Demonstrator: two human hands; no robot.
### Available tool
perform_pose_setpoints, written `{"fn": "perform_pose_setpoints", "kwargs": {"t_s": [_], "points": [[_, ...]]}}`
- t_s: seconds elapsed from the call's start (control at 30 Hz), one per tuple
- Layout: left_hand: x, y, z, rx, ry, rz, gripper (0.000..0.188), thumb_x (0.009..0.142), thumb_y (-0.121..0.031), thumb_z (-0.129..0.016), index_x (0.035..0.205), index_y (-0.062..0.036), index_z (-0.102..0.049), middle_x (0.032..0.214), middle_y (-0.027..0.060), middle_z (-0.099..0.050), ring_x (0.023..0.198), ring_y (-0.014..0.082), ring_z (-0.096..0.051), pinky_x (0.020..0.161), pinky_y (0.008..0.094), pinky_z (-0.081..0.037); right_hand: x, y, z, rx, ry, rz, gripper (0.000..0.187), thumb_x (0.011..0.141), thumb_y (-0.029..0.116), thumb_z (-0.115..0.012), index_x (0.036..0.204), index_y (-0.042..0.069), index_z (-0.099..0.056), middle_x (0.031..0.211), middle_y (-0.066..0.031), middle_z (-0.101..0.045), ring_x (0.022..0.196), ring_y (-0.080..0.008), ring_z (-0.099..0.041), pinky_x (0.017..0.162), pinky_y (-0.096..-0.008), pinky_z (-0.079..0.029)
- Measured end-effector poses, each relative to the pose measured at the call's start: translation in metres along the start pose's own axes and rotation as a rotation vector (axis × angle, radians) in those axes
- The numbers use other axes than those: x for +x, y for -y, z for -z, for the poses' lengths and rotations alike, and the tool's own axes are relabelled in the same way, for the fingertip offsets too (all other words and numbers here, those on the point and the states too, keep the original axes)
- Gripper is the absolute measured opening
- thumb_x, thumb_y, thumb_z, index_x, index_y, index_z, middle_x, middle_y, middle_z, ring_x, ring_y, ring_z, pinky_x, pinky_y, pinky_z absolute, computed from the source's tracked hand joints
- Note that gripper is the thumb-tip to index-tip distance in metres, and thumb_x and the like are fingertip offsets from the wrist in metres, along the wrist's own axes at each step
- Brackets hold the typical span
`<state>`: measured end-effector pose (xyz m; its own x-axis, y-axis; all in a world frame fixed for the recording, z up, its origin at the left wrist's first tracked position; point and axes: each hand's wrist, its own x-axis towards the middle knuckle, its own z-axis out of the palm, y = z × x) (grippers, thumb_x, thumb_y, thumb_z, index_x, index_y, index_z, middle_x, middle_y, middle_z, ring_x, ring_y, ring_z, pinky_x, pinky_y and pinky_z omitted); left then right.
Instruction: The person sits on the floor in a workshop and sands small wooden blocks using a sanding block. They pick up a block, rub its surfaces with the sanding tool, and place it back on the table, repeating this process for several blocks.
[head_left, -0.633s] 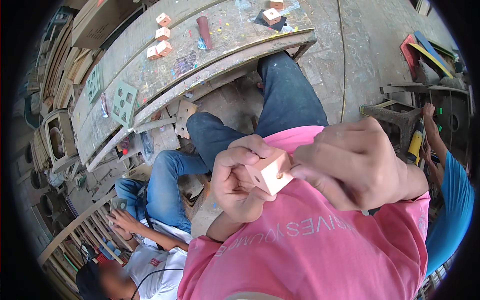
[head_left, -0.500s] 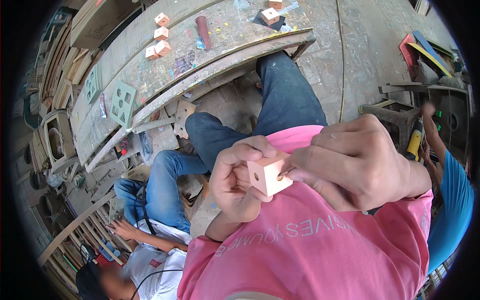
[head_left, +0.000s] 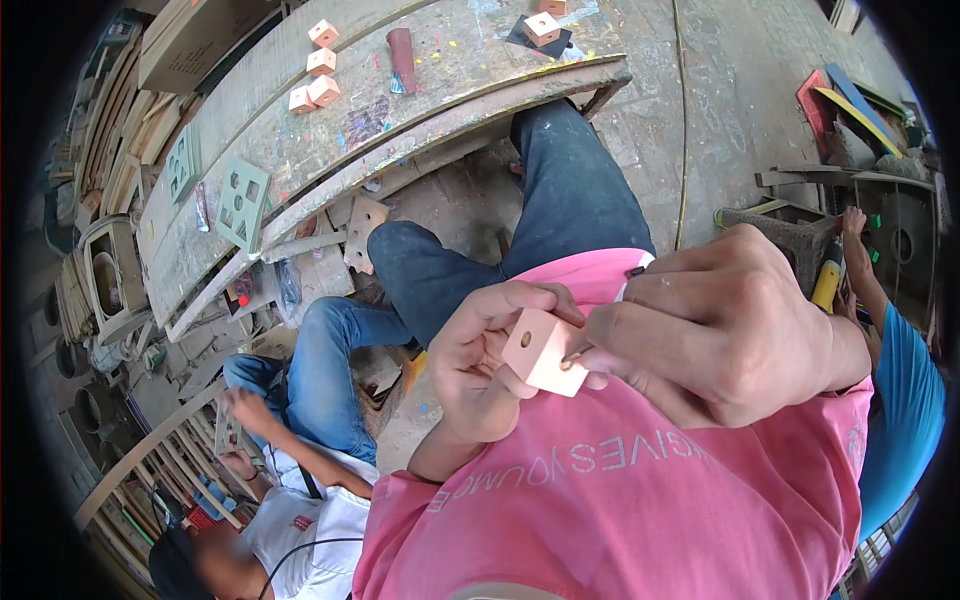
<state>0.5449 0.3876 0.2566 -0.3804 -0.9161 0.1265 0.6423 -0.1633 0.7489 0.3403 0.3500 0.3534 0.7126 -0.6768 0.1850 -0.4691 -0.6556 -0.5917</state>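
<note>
Near a paint-flecked bench (head_left: pixel 470 50), clasping a drilled cube (head_left: pixel 540 355) in the curled left hand (head_left: pixel 480 365). Touching its side with the half-closed right hand (head_left: pixel 715 325) (cannot tell if pinching anything).

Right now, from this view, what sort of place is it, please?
Probably a woodworking shop: there is a paint-spattered workbench, wooden boards are stacked at the left, and the person's left hand holds a drilled cube.

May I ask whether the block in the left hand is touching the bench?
No, the left hand holds the block up, away from the bench.
</note>
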Motion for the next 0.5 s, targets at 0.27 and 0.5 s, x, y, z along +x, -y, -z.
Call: {"fn": "perform_pose_setpoints", "kwargs": {"t_s": [0.27, 0.5], "points": [[-0.002, -0.0047, -0.0024, -0.012, -0.024, 0.099, 0.042, 0.094, -0.019, -0.057, 0.122, 0.0103, -0.044, 0.109, 0.0259, -0.057, 0.089, 0.0271, -0.067, 0.073, 0.0391, -0.061, 0.0007, 0.0009, 0.0011, 0.017, 0.034, -0.01, 0.012, 0.075, 0.01, -0.07, 0.084, 0.003, -0.065, 0.058, -0.0032, -0.055, 0.041, -0.016, -0.052, 0.034, -0.0279, -0.036], [-0.0022, -0.0035, -0.0043, -0.03, -0.018, 0.132, 0.049, 0.092, -0.027, -0.062, 0.119, 0.0111, -0.046, 0.108, 0.023, -0.059, 0.086, 0.0255, -0.067, 0.071, 0.0392, -0.061, 0.0032, -0.0022, 0.0103, 0.053, 0.18, -0.042, 0.008, 0.078, 0.01, -0.068, 0.083, 0.005, -0.065, 0.058, -0.0027, -0.058, 0.041, -0.0175, -0.053, 0.035, -0.0296, -0.037]]}}
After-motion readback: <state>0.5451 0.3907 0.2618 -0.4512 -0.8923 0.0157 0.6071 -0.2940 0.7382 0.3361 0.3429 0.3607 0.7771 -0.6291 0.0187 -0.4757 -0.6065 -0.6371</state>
